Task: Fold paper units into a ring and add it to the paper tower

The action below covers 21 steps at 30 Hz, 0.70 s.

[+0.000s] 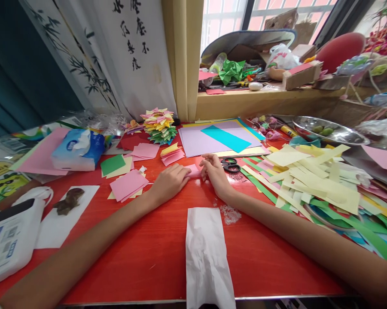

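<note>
A small piece of pink paper (192, 171) lies on the red table between my two hands. My left hand (170, 182) has its fingers together on the paper's left end, gripping it against the tabletop. At the other end, my right hand (216, 174) is loosely curled with its fingers apart, its fingertips close by the paper's right edge; whether they touch it is hard to see. Just beyond that hand lie black-handled scissors (231, 165). Left of my left hand are a stack of pink paper squares (129, 185) and a green square (113, 165).
A ring-shaped folded-paper model (160, 124) stands at the back, beside large coloured sheets (193, 141). Paper strips (328, 180) heap on the right near a metal bowl (331, 133). A tissue pack (79, 150) sits left; crumpled white paper (208, 253) overhangs the front edge.
</note>
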Available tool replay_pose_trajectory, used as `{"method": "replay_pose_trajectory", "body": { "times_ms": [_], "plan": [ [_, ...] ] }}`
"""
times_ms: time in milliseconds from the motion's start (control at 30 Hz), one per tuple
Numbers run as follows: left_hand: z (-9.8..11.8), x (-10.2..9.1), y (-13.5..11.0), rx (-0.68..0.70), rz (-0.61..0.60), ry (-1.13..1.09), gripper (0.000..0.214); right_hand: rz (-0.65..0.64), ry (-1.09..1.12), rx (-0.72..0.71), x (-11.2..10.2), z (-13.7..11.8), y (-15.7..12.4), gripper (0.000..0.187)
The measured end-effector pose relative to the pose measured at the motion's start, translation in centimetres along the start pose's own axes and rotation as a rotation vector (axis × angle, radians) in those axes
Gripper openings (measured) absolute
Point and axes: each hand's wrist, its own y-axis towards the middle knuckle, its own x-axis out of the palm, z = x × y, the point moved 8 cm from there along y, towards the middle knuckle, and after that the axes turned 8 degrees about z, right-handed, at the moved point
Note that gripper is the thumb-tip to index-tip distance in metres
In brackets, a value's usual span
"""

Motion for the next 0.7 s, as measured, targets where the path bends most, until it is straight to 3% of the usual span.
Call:
{"method": "replay_pose_trajectory", "body": {
  "times_ms": [133, 267, 400, 567, 700],
  "plan": [
    [-0.6, -1.4, -0.2, -0.063, 0.152, 0.033, 0.022, 0.003, -0.036, 0.000, 0.1, -0.3, -0.3, 0.015],
    [-0.8, -2.9, -0.6, -0.085, 0.305, -0.002, 0.022, -0.120, -0.086, 0.083, 1.3, -0.3, -0.8, 0.026],
    [0.4, -2.5, -0.3, 0.042, 0.240, -0.100, 0.026, -0.143, -0.059, 0.083, 1.5, -0.2, -0.6, 0.023],
    [1.2, -1.1, -0.1, 0.130, 0.083, -0.128, 0.047, -0.118, -0.007, 0.064, 1.0, -0.1, -0.4, 0.027],
    [1.0, -1.3, -0.1, 0.124, 0.111, -0.099, 0.035, -0.073, 0.073, 0.108, 0.7, -0.1, -0.3, 0.038]
  ]
}}
